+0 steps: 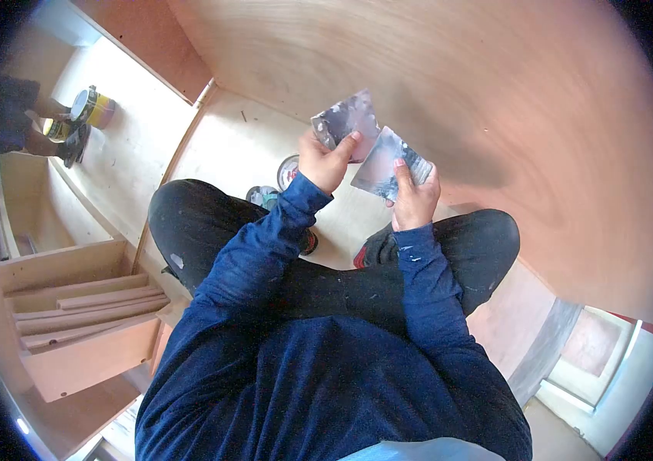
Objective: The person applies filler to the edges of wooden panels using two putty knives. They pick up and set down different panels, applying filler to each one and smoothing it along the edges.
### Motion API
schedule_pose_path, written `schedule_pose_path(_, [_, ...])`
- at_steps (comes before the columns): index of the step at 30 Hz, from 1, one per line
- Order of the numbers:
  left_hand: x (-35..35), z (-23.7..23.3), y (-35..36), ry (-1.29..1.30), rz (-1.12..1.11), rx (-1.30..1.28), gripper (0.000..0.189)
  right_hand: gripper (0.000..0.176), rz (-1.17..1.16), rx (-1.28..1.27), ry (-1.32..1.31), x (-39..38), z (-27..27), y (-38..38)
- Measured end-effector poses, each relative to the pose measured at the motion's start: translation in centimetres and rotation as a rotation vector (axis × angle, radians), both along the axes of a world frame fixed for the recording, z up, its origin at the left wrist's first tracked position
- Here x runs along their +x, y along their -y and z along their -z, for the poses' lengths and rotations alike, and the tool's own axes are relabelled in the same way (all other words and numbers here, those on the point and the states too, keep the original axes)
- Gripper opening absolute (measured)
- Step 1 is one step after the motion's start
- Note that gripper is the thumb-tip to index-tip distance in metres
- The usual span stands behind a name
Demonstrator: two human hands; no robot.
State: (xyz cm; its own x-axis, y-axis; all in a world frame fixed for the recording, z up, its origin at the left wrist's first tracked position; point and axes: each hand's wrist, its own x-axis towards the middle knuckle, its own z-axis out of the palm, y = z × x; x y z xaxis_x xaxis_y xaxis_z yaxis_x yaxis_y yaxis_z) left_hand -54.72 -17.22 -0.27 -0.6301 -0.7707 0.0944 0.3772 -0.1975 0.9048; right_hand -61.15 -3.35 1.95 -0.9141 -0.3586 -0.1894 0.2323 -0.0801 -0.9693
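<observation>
My left hand (325, 163) grips a thin, square putty spreader (342, 119), its thumb pressed on the face. Dark and pale smears cover that blade. My right hand (416, 198) is closed on a second square putty spreader (382, 163), smeared whitish with a dark streaked edge. Both blades are tilted and their near edges come close together between my knees. Pale spots mark my blue sleeves. Below and left of my left hand, a round tin (288, 172) stands on the floor, partly hidden by my arm.
A large wooden panel (572, 154) rises at front right. Wooden drawers (88, 361) stand at left. Further left, a person's gloved hand (74, 144) is beside a yellow-labelled can (99, 110). A small container (262, 196) sits by my left knee.
</observation>
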Motion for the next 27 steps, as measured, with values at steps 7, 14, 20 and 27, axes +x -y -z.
schedule_pose_path(7, [1.4, -1.5, -0.6, 0.337, 0.219, -0.379, 0.024, 0.022, 0.119, 0.206, -0.227, -3.5, 6.9, -2.1])
schedule_pose_path(14, [1.6, -0.9, 3.1, 0.256, 0.100, 0.242, 0.019, 0.025, 0.125, 0.109, -0.239, -3.8, 4.7, -2.5])
schedule_pose_path(20, [0.2, 0.7, -0.1, 0.104, 0.063, 0.390, 0.021, 0.030, 0.020, 0.328, -0.649, -2.1, 2.4, -2.5])
schedule_pose_path(27, [-0.4, 1.1, -1.0, 0.250, 0.028, 0.169, 0.021, 0.030, -0.370, 0.972, -0.688, 0.6, -2.4, -5.6])
